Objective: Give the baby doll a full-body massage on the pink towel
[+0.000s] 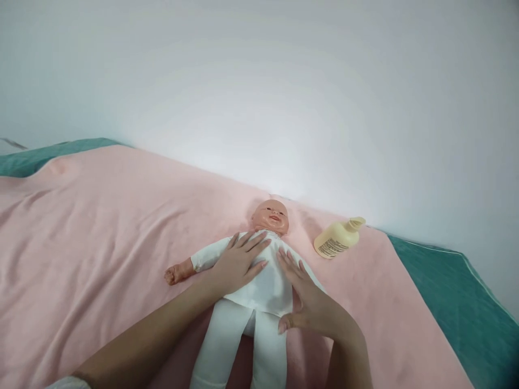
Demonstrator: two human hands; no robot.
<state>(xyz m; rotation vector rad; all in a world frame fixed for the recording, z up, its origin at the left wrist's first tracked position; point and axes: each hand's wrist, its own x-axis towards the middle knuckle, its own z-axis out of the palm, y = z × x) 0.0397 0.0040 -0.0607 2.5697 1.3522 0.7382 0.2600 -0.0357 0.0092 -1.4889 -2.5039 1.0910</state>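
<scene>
A baby doll point(259, 286) in a white top and white trousers lies on its back, its head toward the wall. My left hand point(239, 265) rests flat on the left side of its chest, fingers spread. On the right side of the doll's torso is my right hand point(306, 297), open, with its fingers on the top and its thumb out near the hip. Neither hand holds anything. One doll arm stretches out to the left; the other is mostly hidden behind my right hand.
A pale yellow pump bottle point(335, 240) with printed text stands right of the doll's head, slightly tilted in view. Under everything spreads a wrinkled pink blanket point(101, 232), over a green cover point(458, 302) showing at both sides. A plain white wall point(259, 97) rises behind.
</scene>
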